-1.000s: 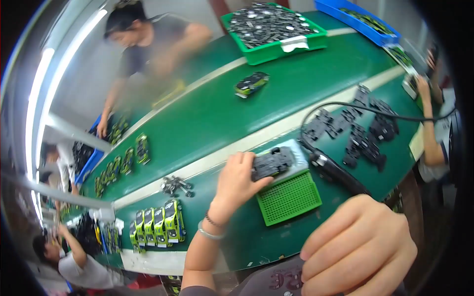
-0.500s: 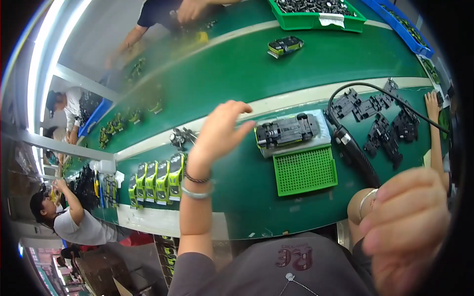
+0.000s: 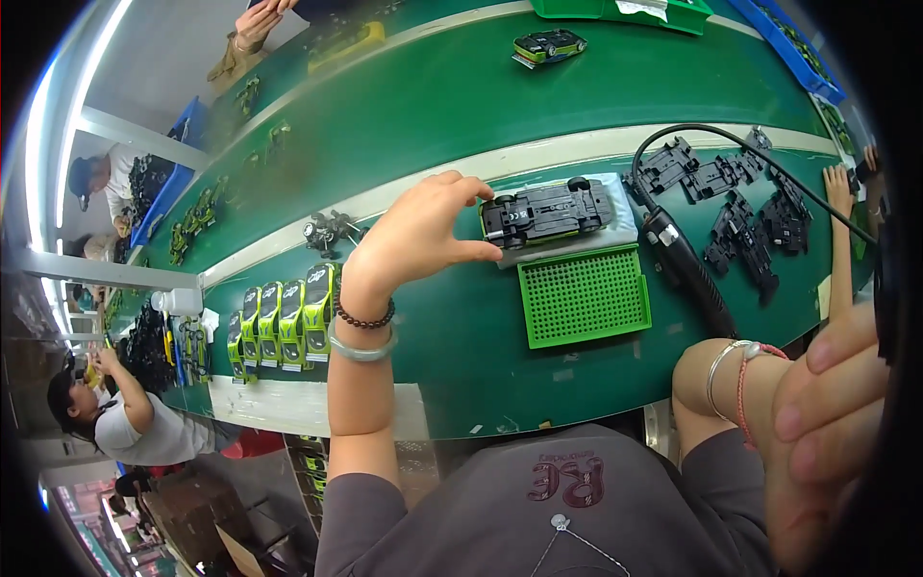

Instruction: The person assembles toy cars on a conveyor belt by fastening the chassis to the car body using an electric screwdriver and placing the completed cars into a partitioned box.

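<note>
A toy car [image 3: 548, 213] lies wheels up on a pale pad [image 3: 620, 216], its black underside showing. My left hand [image 3: 418, 231] is at the car's left end, thumb and fingers apart on either side of it; whether they touch it is unclear. Large and close at the lower right, my right hand [image 3: 832, 413] is raised with its fingers curled in. What it holds, if anything, is hidden. A black electric screwdriver [image 3: 685, 269] with a looping cable lies right of the pad. Below the car sits a green perforated tray [image 3: 585, 298].
Black chassis parts [image 3: 740, 212] lie to the right. Several green toy cars [image 3: 288, 317] stand in a row at left, near small metallic parts [image 3: 330, 233]. Another car [image 3: 550, 46] rests on the far belt [image 3: 413, 125]. A co-worker's hand [image 3: 839, 192] is at the right edge.
My left hand has come up to the car's left end, its fingers now either side of it. My right hand has shifted toward the right edge. The whole view has shifted slightly.
</note>
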Action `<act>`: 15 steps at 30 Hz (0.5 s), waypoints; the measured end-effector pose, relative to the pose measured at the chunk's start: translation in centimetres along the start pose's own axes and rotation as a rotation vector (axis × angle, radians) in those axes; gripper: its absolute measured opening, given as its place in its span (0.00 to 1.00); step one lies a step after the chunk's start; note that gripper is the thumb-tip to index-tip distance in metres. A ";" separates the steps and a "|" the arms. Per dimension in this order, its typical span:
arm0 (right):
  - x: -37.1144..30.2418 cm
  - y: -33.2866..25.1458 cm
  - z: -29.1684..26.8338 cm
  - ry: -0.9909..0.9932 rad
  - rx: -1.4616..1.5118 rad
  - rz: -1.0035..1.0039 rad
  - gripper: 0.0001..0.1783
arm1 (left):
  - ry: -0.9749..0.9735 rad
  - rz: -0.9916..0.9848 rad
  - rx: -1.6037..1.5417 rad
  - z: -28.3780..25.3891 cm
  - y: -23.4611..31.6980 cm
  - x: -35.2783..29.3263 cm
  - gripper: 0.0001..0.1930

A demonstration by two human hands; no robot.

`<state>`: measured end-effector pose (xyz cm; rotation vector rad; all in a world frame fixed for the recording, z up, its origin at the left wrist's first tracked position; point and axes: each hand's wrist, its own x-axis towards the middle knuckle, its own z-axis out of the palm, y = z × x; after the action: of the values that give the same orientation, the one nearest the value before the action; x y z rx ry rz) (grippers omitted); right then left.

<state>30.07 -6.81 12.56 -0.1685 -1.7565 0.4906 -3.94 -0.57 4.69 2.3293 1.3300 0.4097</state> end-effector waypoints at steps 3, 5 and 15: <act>2.1 0.4 2.8 0.074 -0.028 -0.065 0.12 | -0.012 0.004 -0.003 0.5 0.0 0.2 0.26; 3.2 0.6 4.3 0.120 -0.047 -0.107 0.12 | -0.020 -0.007 0.002 0.6 0.1 0.2 0.26; -1.6 12.2 8.6 -0.403 -0.572 0.494 0.26 | 0.013 0.004 0.002 1.2 -0.9 0.4 0.28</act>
<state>20.38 1.59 4.69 -0.9812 -2.2248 0.3722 -3.84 -0.10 3.25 2.3355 1.3324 0.4257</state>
